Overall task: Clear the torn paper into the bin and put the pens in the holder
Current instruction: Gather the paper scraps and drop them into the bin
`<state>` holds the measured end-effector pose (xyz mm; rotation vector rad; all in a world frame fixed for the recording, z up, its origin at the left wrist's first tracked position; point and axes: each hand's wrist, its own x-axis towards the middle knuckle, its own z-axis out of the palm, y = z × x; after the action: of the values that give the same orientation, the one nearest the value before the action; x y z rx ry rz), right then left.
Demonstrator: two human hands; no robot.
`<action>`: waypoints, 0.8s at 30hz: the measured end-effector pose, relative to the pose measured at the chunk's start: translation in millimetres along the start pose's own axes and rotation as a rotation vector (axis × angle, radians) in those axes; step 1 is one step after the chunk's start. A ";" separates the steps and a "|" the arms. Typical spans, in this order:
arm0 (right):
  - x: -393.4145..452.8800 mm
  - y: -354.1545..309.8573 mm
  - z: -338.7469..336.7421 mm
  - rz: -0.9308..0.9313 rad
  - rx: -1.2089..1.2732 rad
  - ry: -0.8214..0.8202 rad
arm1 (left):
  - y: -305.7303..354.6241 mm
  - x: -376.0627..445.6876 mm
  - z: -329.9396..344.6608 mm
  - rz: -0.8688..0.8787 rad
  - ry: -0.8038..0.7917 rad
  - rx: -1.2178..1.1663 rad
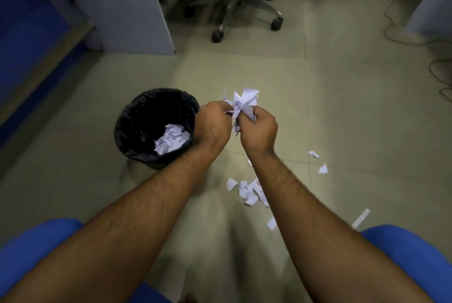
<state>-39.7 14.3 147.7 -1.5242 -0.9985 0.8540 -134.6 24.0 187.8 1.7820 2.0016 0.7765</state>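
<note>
Left hand (215, 119) and right hand (259, 129) both clenched round paper scraps (244, 102): best carried fully over bin (137, 111) before letting go.

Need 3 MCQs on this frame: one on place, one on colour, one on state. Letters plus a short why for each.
1. Where does the bin stand relative to the hands?
A. To their left
B. To their right
C. Behind the office chair

2. What colour is the liner of the bin?
A. White
B. Black
C. Blue

3. What is the state of the bunch of torn paper?
A. Lying in the bin
B. Lying on the floor
C. Gripped by both hands

Answers:
1 A: the bin sits on the floor just left of the left hand.
2 B: a black bag lines it, with white scraps inside.
3 C: the left hand and right hand both grip the bunch above the floor, beside the bin, not over it.
</note>
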 end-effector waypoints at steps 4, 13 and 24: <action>1.2 -46.1 53.0 -0.091 0.019 -0.096 | -19.4 21.8 -58.2 -0.058 0.138 -0.003; -6.4 -48.7 126.7 -0.077 -0.477 -0.567 | -108.9 36.0 -91.9 -0.347 0.091 0.190; 14.2 -48.6 106.8 0.065 -0.295 -0.323 | -76.1 34.6 -73.0 -0.255 0.035 0.054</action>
<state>-138.5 72.0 177.2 -1.7069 -1.3638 1.0577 -243.3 41.3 202.6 1.5090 2.2348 0.6823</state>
